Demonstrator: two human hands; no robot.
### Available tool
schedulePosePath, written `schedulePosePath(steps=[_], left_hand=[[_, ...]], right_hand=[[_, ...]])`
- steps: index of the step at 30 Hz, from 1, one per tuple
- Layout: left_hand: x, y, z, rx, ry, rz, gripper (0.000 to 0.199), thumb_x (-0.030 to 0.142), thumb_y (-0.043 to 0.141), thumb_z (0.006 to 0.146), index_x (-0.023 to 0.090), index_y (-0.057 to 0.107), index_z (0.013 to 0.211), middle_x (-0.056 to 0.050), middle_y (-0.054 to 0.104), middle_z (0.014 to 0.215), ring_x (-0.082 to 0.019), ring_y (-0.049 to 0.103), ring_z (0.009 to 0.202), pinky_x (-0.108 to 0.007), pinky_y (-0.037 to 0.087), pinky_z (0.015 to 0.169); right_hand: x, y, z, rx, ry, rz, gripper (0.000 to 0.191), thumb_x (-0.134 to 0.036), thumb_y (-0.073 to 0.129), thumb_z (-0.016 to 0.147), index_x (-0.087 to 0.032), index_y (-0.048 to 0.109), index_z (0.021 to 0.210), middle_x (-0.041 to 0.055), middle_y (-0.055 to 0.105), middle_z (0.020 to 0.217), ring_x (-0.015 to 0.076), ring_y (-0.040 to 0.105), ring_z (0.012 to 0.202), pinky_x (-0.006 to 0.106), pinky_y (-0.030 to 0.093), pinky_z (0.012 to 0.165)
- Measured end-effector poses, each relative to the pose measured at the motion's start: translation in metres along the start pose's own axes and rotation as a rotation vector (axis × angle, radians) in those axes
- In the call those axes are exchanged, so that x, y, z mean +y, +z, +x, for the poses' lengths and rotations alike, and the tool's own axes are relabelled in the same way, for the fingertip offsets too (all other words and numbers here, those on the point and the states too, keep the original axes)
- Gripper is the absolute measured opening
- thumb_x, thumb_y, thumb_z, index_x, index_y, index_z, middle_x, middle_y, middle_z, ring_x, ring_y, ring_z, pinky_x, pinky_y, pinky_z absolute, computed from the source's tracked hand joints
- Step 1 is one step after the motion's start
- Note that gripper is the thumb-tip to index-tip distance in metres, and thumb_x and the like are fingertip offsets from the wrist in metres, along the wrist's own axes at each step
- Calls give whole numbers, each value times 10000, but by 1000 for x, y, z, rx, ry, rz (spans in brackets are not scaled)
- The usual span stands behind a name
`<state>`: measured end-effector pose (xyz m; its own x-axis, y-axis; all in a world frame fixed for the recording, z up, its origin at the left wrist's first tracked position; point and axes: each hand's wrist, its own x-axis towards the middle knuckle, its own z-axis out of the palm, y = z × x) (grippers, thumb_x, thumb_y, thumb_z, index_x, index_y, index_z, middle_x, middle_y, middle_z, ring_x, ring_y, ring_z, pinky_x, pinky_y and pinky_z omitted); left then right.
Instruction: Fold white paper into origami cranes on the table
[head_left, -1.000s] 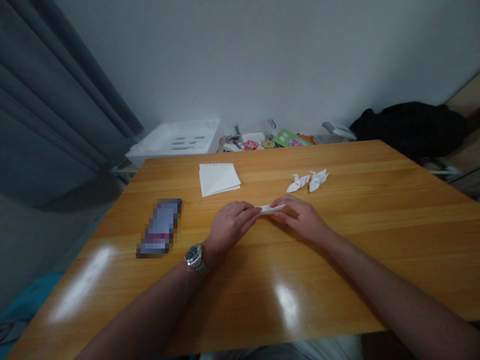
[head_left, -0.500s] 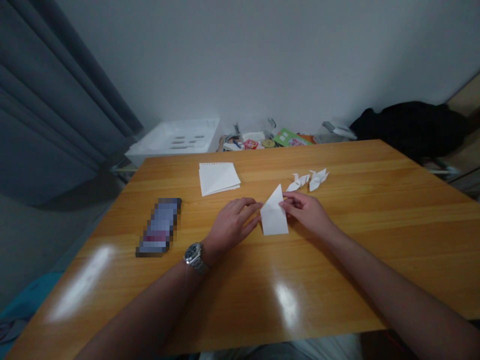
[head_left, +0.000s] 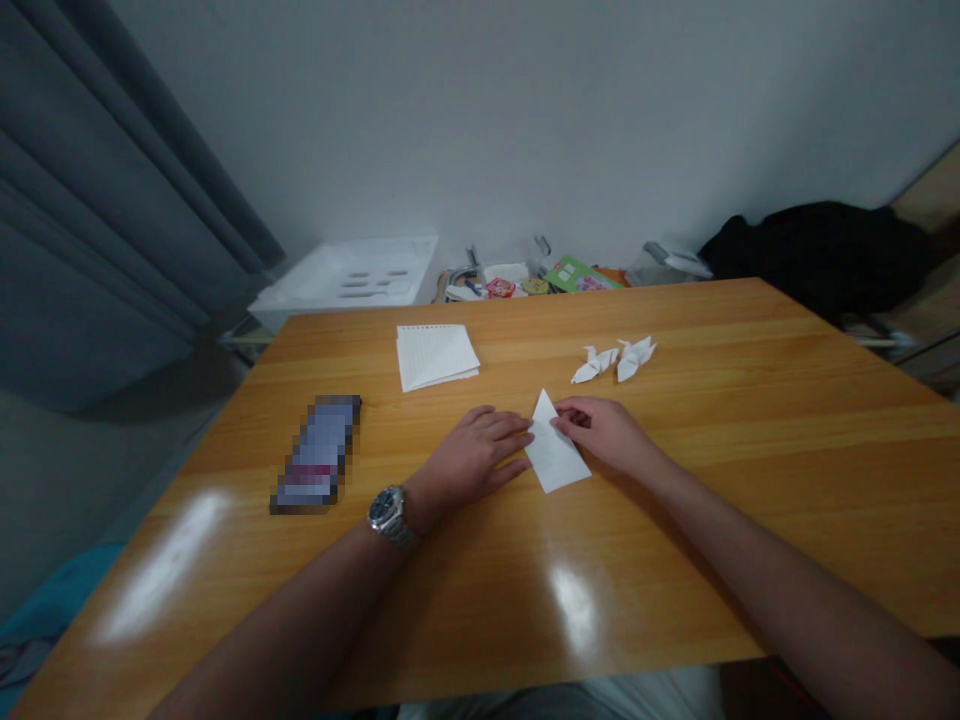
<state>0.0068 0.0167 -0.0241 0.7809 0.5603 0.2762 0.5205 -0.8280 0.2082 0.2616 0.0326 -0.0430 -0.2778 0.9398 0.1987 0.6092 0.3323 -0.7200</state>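
Note:
A folded white paper (head_left: 556,455) with a pointed top lies on the wooden table between my hands. My left hand (head_left: 484,453), with a metal watch on its wrist, is palm down with fingers spread, its fingertips at the paper's left edge. My right hand (head_left: 604,430) pinches the upper right edge of the paper between thumb and curled fingers. Beyond it sit two folded paper birds, one (head_left: 595,364) on the left and another (head_left: 636,358) on the right. A stack of lined sheets (head_left: 436,356) rests farther back to the left.
A blurred phone (head_left: 319,452) lies on the left of the wooden table (head_left: 675,590). Behind the far edge are a white tray (head_left: 352,272), a green booklet (head_left: 577,275) and small items. Black cloth (head_left: 825,255) is at the back right.
The folded paper has turned and come slightly nearer, its point now farther left. My left hand has moved a little right along with its edge, and my right hand has shifted slightly.

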Motion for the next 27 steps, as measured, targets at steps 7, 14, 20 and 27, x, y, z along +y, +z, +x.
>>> schedulePosePath(steps=[7, 14, 20, 27], left_hand=[[1, 0, -1, -36, -20, 2, 389, 427, 463, 1022, 217, 617, 1310, -79, 616, 1384, -242, 545, 1286, -468, 337, 1145], [5, -3, 2, -3, -58, 69, 404, 448, 468, 1015, 183, 642, 1266, -91, 665, 1289, -254, 580, 1209, -450, 390, 1091], [3, -3, 1, 43, -169, 133, 384, 431, 490, 1008, 161, 671, 1214, -106, 692, 1190, -257, 609, 1116, -428, 449, 1016], [2, -2, 0, 40, -214, 149, 387, 424, 475, 1012, 150, 670, 1202, -116, 679, 1215, -268, 607, 1124, -440, 467, 1012]], right_hand=[[-8, 0, -1, 41, -58, -142, 182, -241, 652, 879, -178, 757, 1014, 52, 669, 784, 200, 614, 704, 323, 494, 651], [-10, -5, -1, 30, -225, -160, 241, -244, 614, 931, -189, 717, 1142, 107, 682, 1056, 241, 640, 966, 403, 528, 877], [-9, 0, -4, -72, -421, -252, 336, -269, 574, 967, -199, 656, 1286, 125, 649, 1312, 268, 595, 1195, 470, 490, 1029], [-13, 3, -7, -218, -433, -283, 423, -284, 531, 988, -225, 572, 1405, 110, 552, 1466, 271, 493, 1373, 504, 395, 1154]])
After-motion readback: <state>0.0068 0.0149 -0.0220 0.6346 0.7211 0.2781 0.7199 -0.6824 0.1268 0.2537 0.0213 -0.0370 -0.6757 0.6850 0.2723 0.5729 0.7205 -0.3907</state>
